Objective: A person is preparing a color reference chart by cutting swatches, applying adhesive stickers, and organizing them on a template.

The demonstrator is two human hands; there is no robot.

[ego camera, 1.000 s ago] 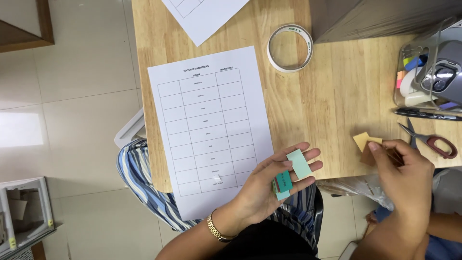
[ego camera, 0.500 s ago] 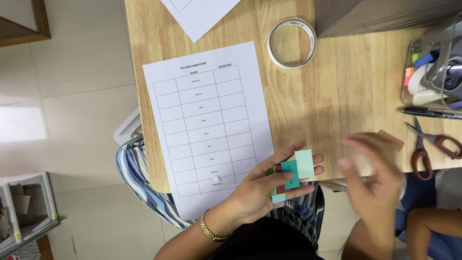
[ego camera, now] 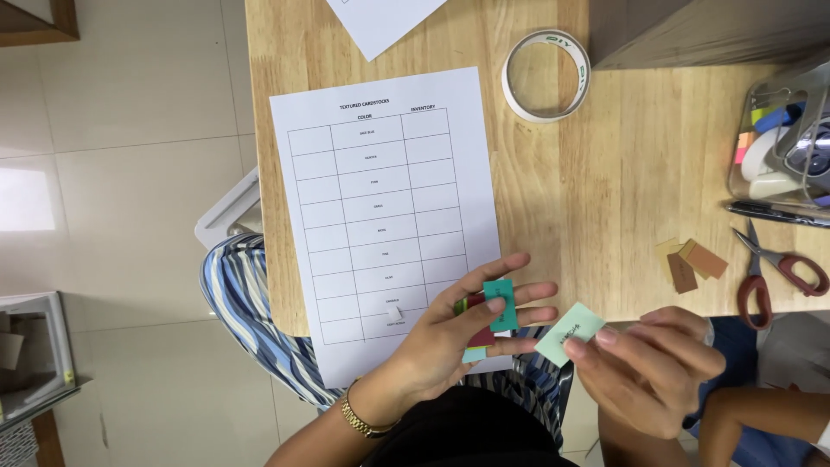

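Observation:
My left hand (ego camera: 450, 337) holds a small stack of coloured card swatches (ego camera: 493, 313), teal on top, with red and pale blue edges showing beneath. My right hand (ego camera: 648, 367) pinches a single pale green card swatch (ego camera: 568, 334) just right of that stack, at the table's near edge. Both hands hover over the lower right corner of a white printed sheet (ego camera: 380, 216) with a two-column table, lying on the wooden table (ego camera: 605, 199). A tiny white scrap (ego camera: 393, 312) lies on the sheet near my left fingers.
A roll of clear tape (ego camera: 546, 76) lies beyond the sheet. Several tan and brown swatches (ego camera: 689, 262) lie at the right, beside red-handled scissors (ego camera: 774, 272). A clear organiser (ego camera: 782, 147) with stationery and a pen (ego camera: 774, 214) stand at the far right. Another white sheet (ego camera: 380, 22) lies at the top.
My right hand has come back from the swatches by the scissors to beside my left hand. It now holds the pale green swatch that was on the left hand's stack.

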